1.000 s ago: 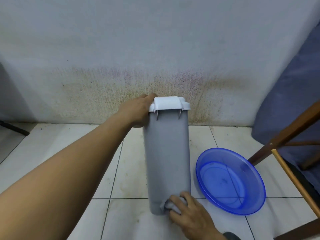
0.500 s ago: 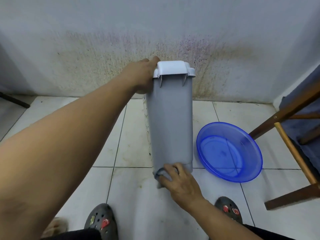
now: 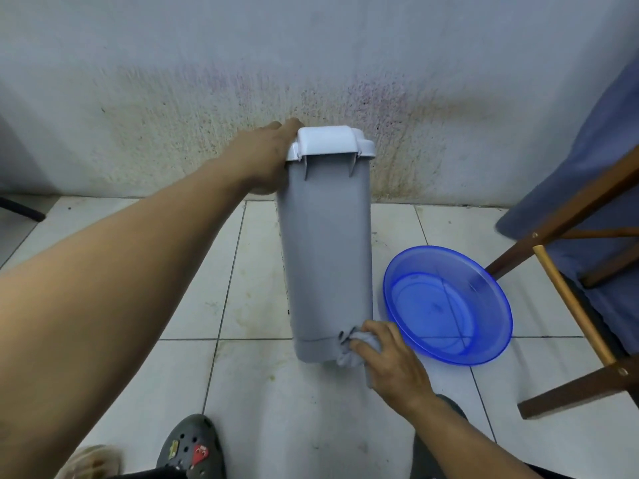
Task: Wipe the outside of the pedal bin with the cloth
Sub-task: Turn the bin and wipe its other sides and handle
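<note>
A tall grey pedal bin (image 3: 326, 250) with a white lid (image 3: 328, 141) stands upright on the tiled floor, in front of a stained wall. My left hand (image 3: 264, 157) grips the bin's top left edge just under the lid. Down at the bin's lower right corner, my right hand (image 3: 389, 361) holds a bunched grey cloth (image 3: 349, 350) and presses it against the bin's side near the base. The bin's far side and pedal are hidden.
A blue translucent plastic basin (image 3: 447, 305) lies on the floor right of the bin. A wooden chair frame (image 3: 567, 305) with blue fabric stands at the far right. My grey clog (image 3: 190, 447) is at the bottom, left of centre.
My right hand with the cloth has slid from the bin's lower front to its lower right corner. The view has shifted; my left hand keeps its grip at the top.
</note>
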A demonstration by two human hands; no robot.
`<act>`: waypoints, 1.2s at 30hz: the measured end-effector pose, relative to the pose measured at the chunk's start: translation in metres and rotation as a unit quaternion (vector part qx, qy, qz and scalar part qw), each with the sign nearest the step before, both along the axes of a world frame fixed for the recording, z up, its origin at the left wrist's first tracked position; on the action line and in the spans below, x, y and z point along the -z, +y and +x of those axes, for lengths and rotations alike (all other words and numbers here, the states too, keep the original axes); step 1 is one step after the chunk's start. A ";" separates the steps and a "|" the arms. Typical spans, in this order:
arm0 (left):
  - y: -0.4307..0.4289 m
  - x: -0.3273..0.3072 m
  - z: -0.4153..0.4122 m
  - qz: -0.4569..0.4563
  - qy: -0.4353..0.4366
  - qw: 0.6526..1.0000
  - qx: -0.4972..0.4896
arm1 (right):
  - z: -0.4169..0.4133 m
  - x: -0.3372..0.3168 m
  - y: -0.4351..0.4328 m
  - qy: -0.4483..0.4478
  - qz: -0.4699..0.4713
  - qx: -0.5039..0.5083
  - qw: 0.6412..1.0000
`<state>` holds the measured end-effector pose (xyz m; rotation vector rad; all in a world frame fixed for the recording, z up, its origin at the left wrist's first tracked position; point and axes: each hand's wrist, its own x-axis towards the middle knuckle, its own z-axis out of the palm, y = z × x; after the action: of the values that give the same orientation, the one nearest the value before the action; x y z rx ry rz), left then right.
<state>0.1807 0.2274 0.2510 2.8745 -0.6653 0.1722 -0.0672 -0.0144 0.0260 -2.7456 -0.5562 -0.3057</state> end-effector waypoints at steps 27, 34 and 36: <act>-0.001 0.001 0.000 0.013 0.020 1.000 0.001 | 0.095 -0.065 0.030 -0.228 -0.046 -0.001 0.973; -0.001 0.001 -0.001 0.023 0.024 0.999 -0.002 | 0.120 -0.105 0.043 -0.207 -0.115 0.080 0.968; -0.001 0.002 -0.001 0.023 0.018 1.000 -0.002 | 0.140 -0.130 0.051 -0.190 -0.117 0.113 0.968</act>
<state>0.1794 0.2261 0.2492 2.9145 -0.6658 0.1067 0.0731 0.0368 0.1564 -3.0005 -0.3895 -0.8867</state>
